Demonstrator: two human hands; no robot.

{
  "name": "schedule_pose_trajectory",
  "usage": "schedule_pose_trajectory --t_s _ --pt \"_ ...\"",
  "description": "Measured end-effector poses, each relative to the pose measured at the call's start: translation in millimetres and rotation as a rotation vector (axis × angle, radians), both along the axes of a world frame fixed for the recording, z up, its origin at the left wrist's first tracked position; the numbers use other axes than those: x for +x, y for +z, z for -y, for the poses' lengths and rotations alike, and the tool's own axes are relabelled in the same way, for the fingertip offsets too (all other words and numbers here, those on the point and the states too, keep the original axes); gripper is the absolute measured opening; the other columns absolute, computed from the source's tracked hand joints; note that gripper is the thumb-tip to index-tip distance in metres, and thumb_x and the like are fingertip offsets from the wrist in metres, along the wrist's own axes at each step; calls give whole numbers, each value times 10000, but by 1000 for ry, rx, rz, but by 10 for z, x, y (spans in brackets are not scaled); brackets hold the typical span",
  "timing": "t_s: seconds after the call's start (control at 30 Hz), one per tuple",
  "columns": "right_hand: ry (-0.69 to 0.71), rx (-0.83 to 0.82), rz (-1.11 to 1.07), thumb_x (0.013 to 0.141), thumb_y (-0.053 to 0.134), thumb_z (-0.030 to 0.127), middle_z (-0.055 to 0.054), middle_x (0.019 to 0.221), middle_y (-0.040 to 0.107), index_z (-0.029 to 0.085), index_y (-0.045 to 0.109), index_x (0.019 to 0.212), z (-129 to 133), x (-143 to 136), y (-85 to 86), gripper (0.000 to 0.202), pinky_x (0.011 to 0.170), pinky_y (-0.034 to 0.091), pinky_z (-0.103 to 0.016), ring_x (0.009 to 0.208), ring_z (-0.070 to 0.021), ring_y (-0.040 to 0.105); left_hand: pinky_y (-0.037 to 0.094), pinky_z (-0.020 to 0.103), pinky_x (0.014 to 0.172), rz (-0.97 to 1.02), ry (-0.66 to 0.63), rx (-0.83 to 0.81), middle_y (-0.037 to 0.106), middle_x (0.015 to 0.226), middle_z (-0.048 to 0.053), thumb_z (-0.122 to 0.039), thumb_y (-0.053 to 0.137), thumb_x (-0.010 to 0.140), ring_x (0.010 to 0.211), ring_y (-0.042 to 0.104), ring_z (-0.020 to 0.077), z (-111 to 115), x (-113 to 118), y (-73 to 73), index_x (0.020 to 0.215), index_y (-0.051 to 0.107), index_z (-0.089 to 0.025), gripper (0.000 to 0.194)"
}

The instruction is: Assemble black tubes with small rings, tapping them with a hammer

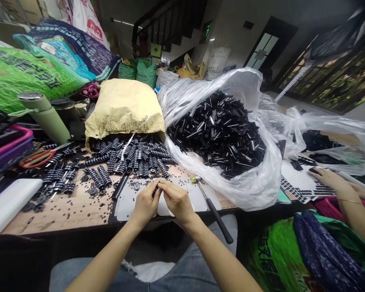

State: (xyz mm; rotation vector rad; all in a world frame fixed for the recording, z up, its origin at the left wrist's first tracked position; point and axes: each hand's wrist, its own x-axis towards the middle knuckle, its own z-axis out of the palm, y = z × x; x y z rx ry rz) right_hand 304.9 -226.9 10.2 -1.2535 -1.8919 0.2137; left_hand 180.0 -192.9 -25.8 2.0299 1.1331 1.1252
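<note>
At the table's front edge, my left hand (146,202) and my right hand (178,202) meet, fingers closed and pinched together. Something small and dark shows between the fingertips, too covered to make out. Beneath them lies a pale grey mat (128,207) sprinkled with tiny dark rings. Just left of my left hand is a black tube (120,187). Black-and-white ribbed rollers (137,156) spill from a yellow sack (126,103) beyond my hands. To the right of my right hand, a hammer (213,213) with a black handle juts over the table edge.
Shiny black plastic pieces (219,127) fill a clear plastic bag (246,192) at right. On the left are red-handled scissors (36,159), a white box (15,205) and a green flask (50,117). A co-worker's hand (330,178) rests over a white sheet (302,184) at far right.
</note>
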Motion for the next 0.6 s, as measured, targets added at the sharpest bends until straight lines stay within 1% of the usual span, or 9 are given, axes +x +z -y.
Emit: schedule_pose_trajectory --t_s 0.07,0.13,0.17,0.23,0.33,0.43,0.5,0.53,0.6 --pt "49 -9 -1 807 379 92 -41 1187 547 227 512 1155 -13 -20 37 396 943 431 -318 1106 -143 503 428 343 893 114 33 1 554 1149 89 -287 373 863 1068 511 186 -3 -3 -57 1162 479 -199 329" --pt "52 -19 -29 800 403 111 -40 1241 498 226 464 1198 -55 -55 55 419 970 400 -340 1154 -154 455 455 326 840 222 65 -35 544 1134 94 -292 371 865 1024 528 180 23 -52 -123 1153 462 -199 317" --pt "35 -25 -43 801 408 118 -41 1239 497 227 466 1191 -91 -84 54 409 971 392 -352 1156 -159 448 471 311 796 259 78 -69 548 1103 91 -296 373 864 975 544 172 46 -98 -148 1143 459 -203 306" --pt "13 -44 -30 808 396 112 -43 1147 560 224 522 1110 -192 -176 28 346 937 405 -355 1090 -162 490 487 265 676 324 122 -154 563 981 71 -308 381 860 820 568 143 100 -231 -166 1118 459 -209 287" --pt "101 -93 155 797 413 95 -39 983 624 204 566 994 -385 -430 -51 273 848 429 -321 939 -161 531 434 192 493 508 261 -260 519 761 4 -336 412 844 573 500 85 149 -515 -99 1103 447 -209 291" --pt "223 -87 443 764 506 168 -61 973 616 181 553 959 -558 -786 -154 201 775 424 -324 922 -194 501 352 157 388 675 410 -313 459 631 -45 -372 493 794 451 410 57 113 -828 14 1040 477 -193 305" --pt "293 -75 555 772 509 193 -68 902 623 172 557 891 -644 -1003 -224 130 734 416 -326 889 -202 499 329 153 372 679 508 -299 438 565 -64 -382 552 746 423 387 54 64 -1006 73 975 511 -178 309" --pt "319 -74 575 784 490 176 -67 853 627 168 561 847 -675 -1085 -251 95 720 412 -321 862 -197 505 327 155 374 655 550 -283 427 537 -70 -384 572 727 415 382 55 40 -1079 96 949 523 -170 313" --pt "355 -72 581 802 445 127 -59 793 633 168 567 802 -707 -1167 -270 129 708 408 -303 819 -178 517 332 165 382 580 597 -260 412 505 -77 -391 589 706 408 378 60 3 -1183 141 939 536 -157 334"
